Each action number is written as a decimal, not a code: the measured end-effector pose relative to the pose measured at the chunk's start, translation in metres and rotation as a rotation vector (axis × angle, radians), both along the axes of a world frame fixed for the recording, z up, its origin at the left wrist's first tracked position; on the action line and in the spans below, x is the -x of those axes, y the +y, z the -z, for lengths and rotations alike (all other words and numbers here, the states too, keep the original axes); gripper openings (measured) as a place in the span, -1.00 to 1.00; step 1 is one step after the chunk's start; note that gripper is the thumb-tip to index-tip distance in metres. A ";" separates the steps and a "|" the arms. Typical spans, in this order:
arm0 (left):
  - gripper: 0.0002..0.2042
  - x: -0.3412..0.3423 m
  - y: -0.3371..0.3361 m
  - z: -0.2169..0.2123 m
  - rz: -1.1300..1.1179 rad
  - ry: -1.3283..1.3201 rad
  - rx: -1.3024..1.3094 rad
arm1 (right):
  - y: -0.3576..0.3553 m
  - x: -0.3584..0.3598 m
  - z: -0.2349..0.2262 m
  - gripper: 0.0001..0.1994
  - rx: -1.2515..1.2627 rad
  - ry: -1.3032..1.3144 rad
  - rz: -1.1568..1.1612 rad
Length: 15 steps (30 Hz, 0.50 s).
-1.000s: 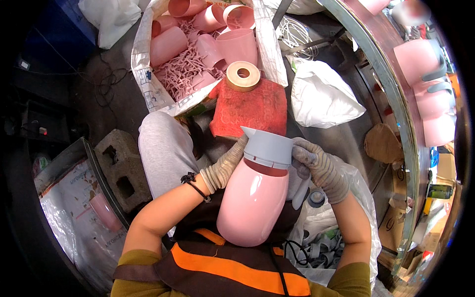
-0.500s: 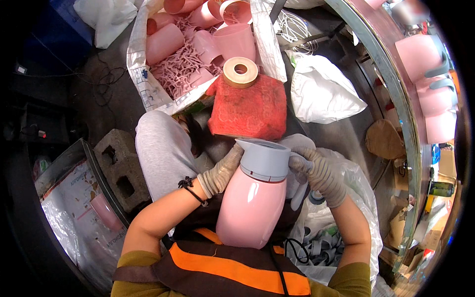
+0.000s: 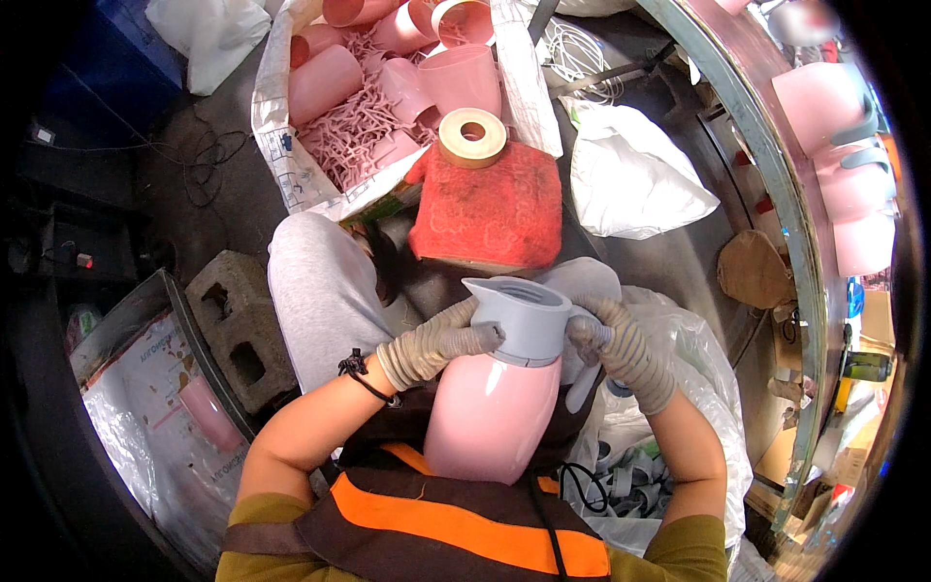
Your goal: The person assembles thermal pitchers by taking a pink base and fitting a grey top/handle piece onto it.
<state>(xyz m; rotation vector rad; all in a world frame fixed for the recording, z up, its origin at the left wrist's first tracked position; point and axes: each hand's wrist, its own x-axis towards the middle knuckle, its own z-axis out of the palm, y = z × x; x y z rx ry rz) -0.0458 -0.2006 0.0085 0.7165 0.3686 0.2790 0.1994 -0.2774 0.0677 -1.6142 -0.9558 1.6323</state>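
Both forearms are coming up from the lower edge, bare from rolled olive sleeves, elbows bent and spread. The left hand point(image 3: 436, 344), gloved, is lying with fingers pointing right, curled and pressing. The right hand point(image 3: 621, 344), also gloved, is wrapping inward opposite it, wrist bent, fingers closed.

I count one pink jug point(image 3: 492, 412) with one grey top point(image 3: 519, 320), one tape roll point(image 3: 472, 137) beyond it, one concrete block point(image 3: 240, 330) to its left.
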 end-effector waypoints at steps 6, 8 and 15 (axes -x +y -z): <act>-0.15 -0.001 -0.002 0.005 0.007 0.006 -0.150 | -0.011 0.001 0.008 -0.55 -0.036 -0.024 0.016; -0.16 -0.001 0.001 0.001 0.043 0.038 -0.149 | -0.014 -0.001 0.014 -0.55 -0.057 -0.029 0.010; -0.20 -0.004 -0.006 -0.002 0.068 -0.016 -0.210 | -0.019 -0.013 0.027 -0.58 -0.099 -0.090 -0.101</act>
